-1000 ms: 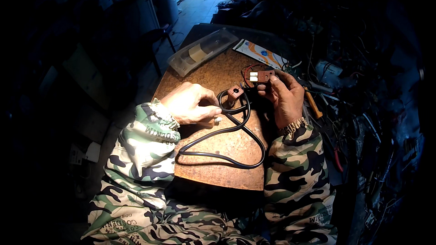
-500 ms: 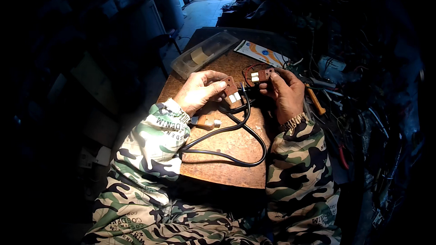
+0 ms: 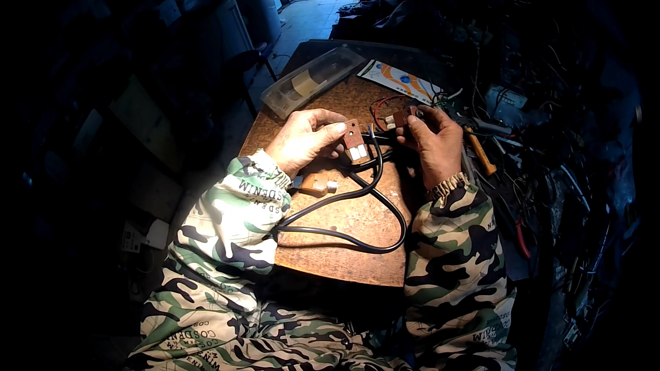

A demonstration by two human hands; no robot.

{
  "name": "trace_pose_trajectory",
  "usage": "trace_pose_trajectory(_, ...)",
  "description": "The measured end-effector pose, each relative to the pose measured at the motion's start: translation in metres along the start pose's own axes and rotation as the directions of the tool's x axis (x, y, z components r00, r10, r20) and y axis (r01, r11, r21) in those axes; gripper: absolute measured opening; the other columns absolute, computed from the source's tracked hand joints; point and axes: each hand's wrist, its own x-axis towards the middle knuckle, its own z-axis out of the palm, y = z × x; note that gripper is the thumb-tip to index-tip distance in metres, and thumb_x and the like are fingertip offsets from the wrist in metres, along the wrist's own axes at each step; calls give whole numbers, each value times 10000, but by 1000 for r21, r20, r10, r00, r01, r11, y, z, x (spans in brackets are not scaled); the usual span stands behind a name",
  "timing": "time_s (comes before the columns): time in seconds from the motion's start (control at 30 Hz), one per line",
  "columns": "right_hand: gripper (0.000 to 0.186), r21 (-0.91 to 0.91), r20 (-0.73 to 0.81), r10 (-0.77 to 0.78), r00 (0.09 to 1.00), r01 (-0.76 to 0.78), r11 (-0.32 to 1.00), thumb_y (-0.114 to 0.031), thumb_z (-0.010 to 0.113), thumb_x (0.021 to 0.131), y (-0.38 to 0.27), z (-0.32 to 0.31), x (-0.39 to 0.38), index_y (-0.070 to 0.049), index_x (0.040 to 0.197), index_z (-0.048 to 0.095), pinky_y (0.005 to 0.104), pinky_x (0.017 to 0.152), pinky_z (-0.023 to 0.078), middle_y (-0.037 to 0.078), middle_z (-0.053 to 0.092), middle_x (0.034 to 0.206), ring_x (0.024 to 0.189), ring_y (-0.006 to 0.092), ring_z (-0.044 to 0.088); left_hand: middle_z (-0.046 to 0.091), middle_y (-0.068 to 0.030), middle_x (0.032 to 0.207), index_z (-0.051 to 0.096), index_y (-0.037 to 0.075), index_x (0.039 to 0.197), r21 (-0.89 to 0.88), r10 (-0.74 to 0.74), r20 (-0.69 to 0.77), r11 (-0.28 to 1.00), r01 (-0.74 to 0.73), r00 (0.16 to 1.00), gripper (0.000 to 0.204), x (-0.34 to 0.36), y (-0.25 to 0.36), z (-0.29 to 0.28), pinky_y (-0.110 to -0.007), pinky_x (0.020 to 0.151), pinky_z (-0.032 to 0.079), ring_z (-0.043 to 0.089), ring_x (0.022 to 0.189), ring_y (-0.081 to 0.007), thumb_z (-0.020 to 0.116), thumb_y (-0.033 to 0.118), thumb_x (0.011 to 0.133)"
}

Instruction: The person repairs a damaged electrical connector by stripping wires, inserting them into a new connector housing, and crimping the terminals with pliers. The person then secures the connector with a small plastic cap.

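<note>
Between its thumb and fingers, my left hand (image 3: 302, 143) pinches a flat reddish-brown connector (image 3: 354, 134) with holes in its face and two white blocks at its lower end. My right hand (image 3: 437, 144) grips a similar brown connector (image 3: 404, 118), whose white end points left; my fingers cover part of it. The two connectors are apart. A black cable (image 3: 344, 234) loops over the wooden tabletop (image 3: 330, 261) below them, its stripped end with thin wires standing up near the left connector. Beside my left wrist lies a tan fitting (image 3: 316, 185) with a metal tip.
At the table's far side are a clear plastic box (image 3: 313, 82) and a white-and-orange printed card (image 3: 399, 81). Cluttered tools line the right edge, among them a yellow-handled tool (image 3: 480, 151) and a red handle (image 3: 522, 239). A stool (image 3: 249, 62) stands beyond, at the left.
The right connector has turned and tilted, so less of its face shows. My left hand's connector has turned slightly and sits a little lower. Both stay held.
</note>
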Motion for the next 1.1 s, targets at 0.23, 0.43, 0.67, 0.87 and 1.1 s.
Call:
trace_pose_trajectory(0.23, 410, -43, -41, -79, 996, 77, 996, 9, 623, 913, 1, 2, -1, 135, 1288, 512, 256, 711, 590, 190, 682, 1050, 838, 174, 699, 692, -84, 964, 594, -64, 1218, 47, 21, 41, 999, -23, 999, 474, -5, 8, 1, -216, 690, 545, 647, 766, -93, 702, 304, 940)
trace_pose_trajectory(0.43, 339, -329, 72, -249, 966, 259, 908, -53, 675, 876, -7, 12, -10, 86, 1177, 607, 289, 760, 569, 144, 723, 970, 866, 181, 709, 691, -79, 1031, 597, -35, 1244, 49, 30, -17, 998, -29, 999, 448, -13, 7, -6, -223, 742, 547, 661, 839, -105, 686, 292, 951)
trace_pose_trajectory(0.67, 293, -260, 330, -222, 918, 314, 913, -108, 743, 863, -4, 26, -33, 47, 1087, 634, 303, 716, 578, 149, 727, 920, 822, 189, 722, 650, -95, 1193, 541, 13, 1341, -232, 124, 73, 967, -104, 990, 445, -6, 0, 3, -319, 906, 557, 653, 1066, -178, 642, 254, 981)
trace_pose_trajectory(0.87, 253, -349, 302, -300, 905, 398, 849, -121, 797, 815, -1, 34, -38, 14, 933, 619, 301, 658, 558, 130, 694, 861, 760, 204, 706, 624, -133, 1234, 456, -16, 1398, -285, 145, 71, 951, -120, 987, 548, -8, -2, 6, -360, 950, 556, 641, 1119, -208, 658, 260, 970)
trace_pose_trajectory(1.1, 288, -492, 363, -515, 776, 629, 602, -83, 837, 743, 1, 30, -41, -22, 850, 577, 341, 566, 506, 106, 588, 808, 662, 238, 619, 610, -129, 1274, 436, -19, 1416, -309, 102, 198, 950, -37, 975, 587, -4, 0, 22, -320, 942, 552, 633, 1120, -178, 700, 193, 937)
